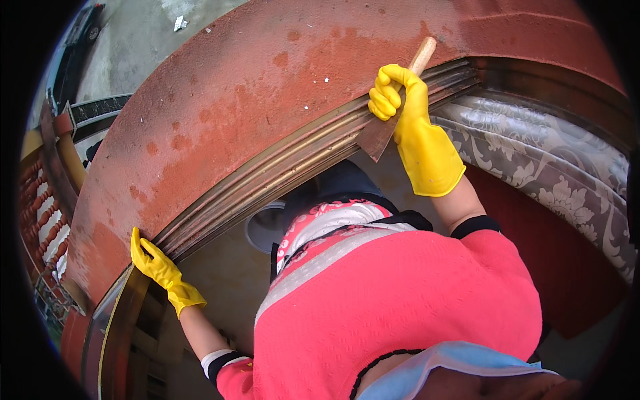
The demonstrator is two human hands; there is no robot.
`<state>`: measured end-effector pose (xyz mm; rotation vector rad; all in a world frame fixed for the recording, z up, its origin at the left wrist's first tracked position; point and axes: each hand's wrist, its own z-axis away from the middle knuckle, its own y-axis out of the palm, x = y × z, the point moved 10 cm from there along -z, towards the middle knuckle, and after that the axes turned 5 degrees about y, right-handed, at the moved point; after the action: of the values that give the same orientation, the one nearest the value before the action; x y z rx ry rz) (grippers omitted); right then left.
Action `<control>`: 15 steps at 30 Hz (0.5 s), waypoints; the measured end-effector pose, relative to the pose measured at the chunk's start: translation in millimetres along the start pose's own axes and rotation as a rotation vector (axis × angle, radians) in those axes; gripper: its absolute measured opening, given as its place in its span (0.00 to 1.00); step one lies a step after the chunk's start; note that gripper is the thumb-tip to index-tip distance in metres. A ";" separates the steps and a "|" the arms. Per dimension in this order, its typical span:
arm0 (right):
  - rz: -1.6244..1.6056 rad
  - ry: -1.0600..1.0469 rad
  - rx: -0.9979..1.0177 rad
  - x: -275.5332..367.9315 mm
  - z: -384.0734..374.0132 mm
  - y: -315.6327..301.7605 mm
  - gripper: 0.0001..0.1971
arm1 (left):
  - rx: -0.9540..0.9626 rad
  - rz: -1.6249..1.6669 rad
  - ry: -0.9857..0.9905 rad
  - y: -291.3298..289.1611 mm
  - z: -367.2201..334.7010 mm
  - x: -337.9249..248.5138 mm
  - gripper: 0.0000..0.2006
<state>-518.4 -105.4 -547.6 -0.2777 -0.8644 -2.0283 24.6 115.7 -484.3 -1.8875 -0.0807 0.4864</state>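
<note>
My right hand (408, 110), in a yellow rubber glove, is closed round a putty knife with a pale wooden handle (423, 55). The handle points up and away from me. Its flat, brownish metal blade (376, 137) hangs down at the inner edge of the grooved metal window track (287, 157). Away to the left, my left hand (157, 265) wears a matching glove. Its fingers stretch out and rest at the left end of the track, beside the window's edge, with nothing visible in them.
Beyond the track runs a wide red sill (220, 87) with damp spots and small white bits. Patterned grey curtains (553, 160) hang at right. Below the track stands a pale round bucket (263, 227). Outside at left are a red baluster railing (47, 220) and a dark vehicle (73, 53).
</note>
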 end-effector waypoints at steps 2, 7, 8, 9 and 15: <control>0.056 0.010 0.000 -3.0 -1.8 11.2 0.14 | -0.006 0.004 0.018 1.8 0.5 4.5 0.13; 0.133 -0.173 -0.055 82.8 -3.7 -43.0 0.14 | 0.012 -0.001 -0.020 -3.2 5.6 3.1 0.13; 0.136 -0.194 -0.061 83.4 -0.9 -44.4 0.14 | 0.012 0.000 -0.022 -3.3 3.9 2.0 0.13; 0.142 -0.216 -0.067 82.2 4.9 -43.5 0.14 | 0.015 -0.003 -0.027 -2.8 4.7 1.5 0.13; 0.068 0.025 0.149 -57.4 8.4 65.1 0.12 | 0.047 -0.013 -0.023 3.1 -4.7 1.5 0.14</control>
<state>-433.8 -86.3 -539.0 -0.1955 -0.9726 -1.8900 27.2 110.8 -486.2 -1.8352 -0.0954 0.4969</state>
